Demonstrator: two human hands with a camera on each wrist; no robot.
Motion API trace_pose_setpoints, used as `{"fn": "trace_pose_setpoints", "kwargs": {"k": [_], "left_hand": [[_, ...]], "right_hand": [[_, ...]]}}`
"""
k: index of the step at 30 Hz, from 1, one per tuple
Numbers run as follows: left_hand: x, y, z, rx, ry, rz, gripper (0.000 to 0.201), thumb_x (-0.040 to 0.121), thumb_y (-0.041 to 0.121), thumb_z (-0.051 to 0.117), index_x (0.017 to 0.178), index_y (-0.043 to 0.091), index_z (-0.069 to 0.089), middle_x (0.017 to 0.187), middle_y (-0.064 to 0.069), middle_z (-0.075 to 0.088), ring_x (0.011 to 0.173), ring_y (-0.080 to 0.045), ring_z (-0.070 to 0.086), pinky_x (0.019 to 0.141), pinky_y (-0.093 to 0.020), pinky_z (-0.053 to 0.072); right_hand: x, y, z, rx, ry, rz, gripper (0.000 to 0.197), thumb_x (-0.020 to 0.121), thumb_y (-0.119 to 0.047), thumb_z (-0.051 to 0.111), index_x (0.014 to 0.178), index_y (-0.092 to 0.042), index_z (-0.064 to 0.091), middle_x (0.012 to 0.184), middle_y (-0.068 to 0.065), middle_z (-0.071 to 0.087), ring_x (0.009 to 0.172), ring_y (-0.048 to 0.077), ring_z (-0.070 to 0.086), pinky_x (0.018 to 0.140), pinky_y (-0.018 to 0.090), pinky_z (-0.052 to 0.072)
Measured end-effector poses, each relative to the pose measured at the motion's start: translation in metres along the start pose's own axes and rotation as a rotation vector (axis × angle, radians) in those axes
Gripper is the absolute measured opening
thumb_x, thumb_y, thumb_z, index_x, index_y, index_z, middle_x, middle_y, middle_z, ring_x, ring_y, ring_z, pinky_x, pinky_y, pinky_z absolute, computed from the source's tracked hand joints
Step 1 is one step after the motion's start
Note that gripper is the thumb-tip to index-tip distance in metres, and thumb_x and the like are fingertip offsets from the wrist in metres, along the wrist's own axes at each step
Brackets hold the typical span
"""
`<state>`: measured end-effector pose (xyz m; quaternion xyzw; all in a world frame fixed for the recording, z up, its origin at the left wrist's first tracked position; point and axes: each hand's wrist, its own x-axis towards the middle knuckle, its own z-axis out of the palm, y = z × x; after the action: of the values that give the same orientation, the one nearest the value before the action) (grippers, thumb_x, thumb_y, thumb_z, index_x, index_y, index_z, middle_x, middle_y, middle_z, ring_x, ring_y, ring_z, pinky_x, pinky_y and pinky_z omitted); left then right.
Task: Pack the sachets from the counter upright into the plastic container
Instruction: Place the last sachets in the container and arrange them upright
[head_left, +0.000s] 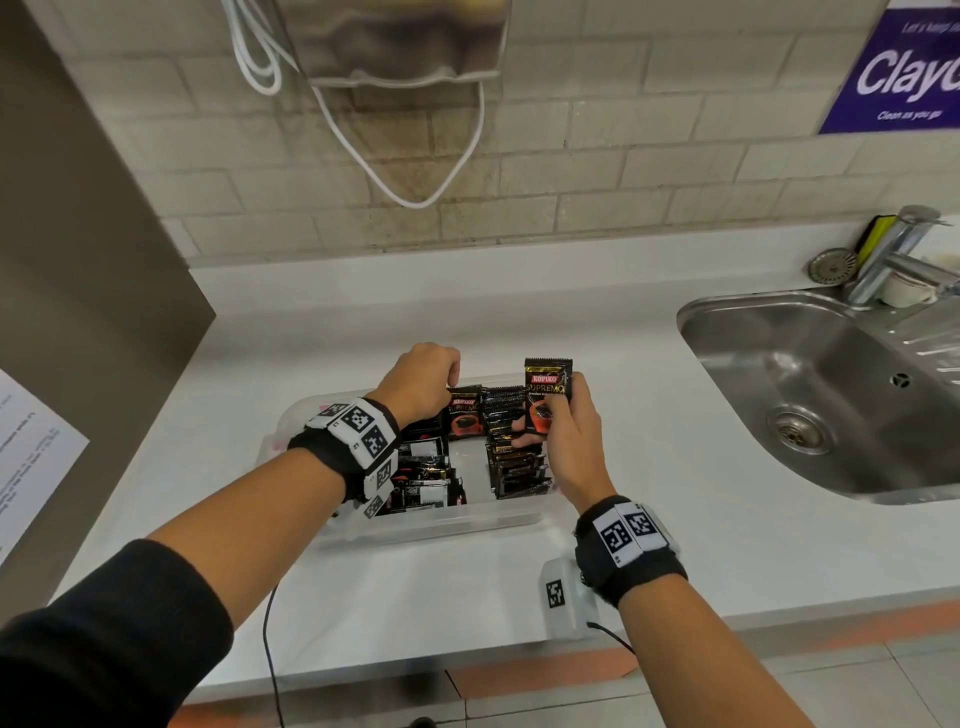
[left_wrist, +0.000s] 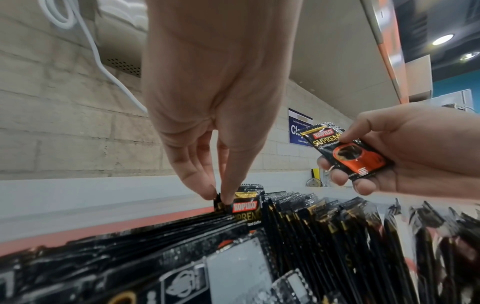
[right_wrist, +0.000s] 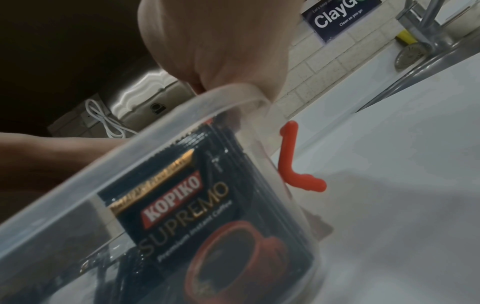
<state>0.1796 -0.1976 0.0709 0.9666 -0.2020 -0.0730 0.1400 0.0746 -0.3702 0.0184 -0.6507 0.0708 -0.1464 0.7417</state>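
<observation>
While the left hand (head_left: 423, 382) pinches the top of a sachet (left_wrist: 245, 207) standing at the back of the plastic container (head_left: 431, 525), the right hand (head_left: 569, 441) pinches another sachet (head_left: 546, 395) just above it. It looks light, thin and bendy, maybe slippery, so hold it by the sides.

Head view bright, even overhead light, soft shadows, fisheye bending at edges. Left wrist: foreground sachets (left_wrist: 233, 267) blurred. Right wrist dimmer, soft focus, dark upper-left corner.
</observation>
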Motion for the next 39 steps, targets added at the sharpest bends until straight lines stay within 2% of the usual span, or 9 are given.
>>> {"fn": "trace_pose_setpoints", "kwargs": {"k": [9, 15, 19, 22, 26, 28, 33, 36, 39], "left_hand": [[-0.001, -0.002, 0.002, 0.04, -0.005, 0.027, 0.013, 0.087, 0.005, 0.069, 0.089, 0.015, 0.063, 0.087, 0.005, 0.051, 0.092, -0.023, 0.057, 0.072, -0.03, 0.04], [-0.002, -0.003, -0.001, 0.015, 0.026, 0.025, 0.017, 0.086, 0.014, 0.074, 0.093, 0.017, 0.058, 0.096, 0.0, 0.054, 0.091, -0.023, 0.055, 0.071, -0.03, 0.04], [-0.004, 0.0, -0.012, -0.117, 0.07, 0.117, 0.01, 0.092, 0.025, 0.068, 0.093, 0.016, 0.064, 0.092, 0.002, 0.062, 0.083, -0.015, 0.057, 0.071, -0.027, 0.043], [-0.008, 0.007, -0.022, -0.275, 0.08, 0.198, 0.014, 0.097, 0.031, 0.063, 0.1, 0.02, 0.069, 0.09, 0.01, 0.064, 0.072, 0.001, 0.055, 0.063, -0.011, 0.039], [-0.012, 0.019, -0.027, -0.381, 0.026, 0.227, 0.023, 0.094, 0.036, 0.068, 0.113, 0.025, 0.07, 0.095, 0.013, 0.067, 0.079, -0.004, 0.061, 0.071, -0.017, 0.046], [-0.013, 0.024, -0.026, -0.395, -0.015, 0.241, 0.025, 0.092, 0.03, 0.072, 0.115, 0.022, 0.069, 0.094, 0.008, 0.069, 0.077, -0.008, 0.065, 0.069, -0.018, 0.049], [-0.014, 0.023, -0.029, -0.495, -0.015, 0.206, 0.015, 0.089, 0.014, 0.075, 0.1, 0.018, 0.065, 0.076, -0.001, 0.066, 0.069, -0.019, 0.073, 0.064, -0.03, 0.058], [-0.011, 0.009, -0.037, -0.476, 0.037, 0.125, 0.018, 0.088, 0.012, 0.076, 0.095, 0.021, 0.062, 0.079, -0.003, 0.065, 0.067, -0.017, 0.072, 0.063, -0.03, 0.057], [-0.011, -0.007, -0.037, -0.372, 0.065, 0.041, 0.017, 0.086, 0.013, 0.076, 0.094, 0.021, 0.063, 0.079, -0.001, 0.065, 0.065, -0.012, 0.067, 0.061, -0.022, 0.048]], "right_hand": [[0.0, 0.002, 0.0, -0.015, -0.002, 0.007, 0.016, 0.094, -0.017, 0.037, 0.101, -0.019, 0.052, 0.089, 0.013, 0.059, 0.069, 0.024, 0.07, 0.054, 0.034, 0.059], [0.001, 0.004, -0.001, -0.032, 0.013, 0.012, 0.014, 0.099, -0.009, 0.042, 0.101, -0.018, 0.053, 0.086, 0.009, 0.06, 0.072, 0.027, 0.072, 0.055, 0.034, 0.059], [0.001, 0.004, 0.0, -0.046, 0.009, 0.006, 0.014, 0.099, -0.007, 0.05, 0.102, -0.018, 0.058, 0.092, 0.011, 0.063, 0.078, 0.03, 0.071, 0.056, 0.031, 0.059], [0.001, 0.003, 0.001, -0.065, 0.008, -0.012, 0.012, 0.099, -0.008, 0.056, 0.103, -0.017, 0.063, 0.094, 0.006, 0.066, 0.079, 0.02, 0.069, 0.058, 0.029, 0.059], [-0.001, 0.0, 0.0, -0.049, -0.027, -0.003, 0.014, 0.098, -0.011, 0.063, 0.112, -0.013, 0.065, 0.097, 0.006, 0.074, 0.087, 0.021, 0.074, 0.062, 0.026, 0.058], [-0.003, -0.002, 0.001, -0.025, -0.062, 0.006, 0.019, 0.097, -0.01, 0.065, 0.116, -0.013, 0.064, 0.096, 0.008, 0.076, 0.086, 0.023, 0.075, 0.063, 0.024, 0.057], [-0.005, -0.004, 0.002, -0.087, -0.053, -0.044, 0.026, 0.094, -0.012, 0.07, 0.119, -0.016, 0.067, 0.1, 0.006, 0.076, 0.092, 0.022, 0.074, 0.081, 0.033, 0.06], [-0.005, -0.001, 0.001, -0.292, -0.02, -0.15, 0.03, 0.095, -0.008, 0.063, 0.123, -0.019, 0.066, 0.116, -0.005, 0.071, 0.111, 0.008, 0.065, 0.098, 0.029, 0.052], [-0.006, 0.004, 0.003, -0.487, -0.087, -0.213, 0.039, 0.096, -0.008, 0.059, 0.133, -0.019, 0.061, 0.137, -0.001, 0.06, 0.136, 0.012, 0.047, 0.115, 0.038, 0.039]]}}
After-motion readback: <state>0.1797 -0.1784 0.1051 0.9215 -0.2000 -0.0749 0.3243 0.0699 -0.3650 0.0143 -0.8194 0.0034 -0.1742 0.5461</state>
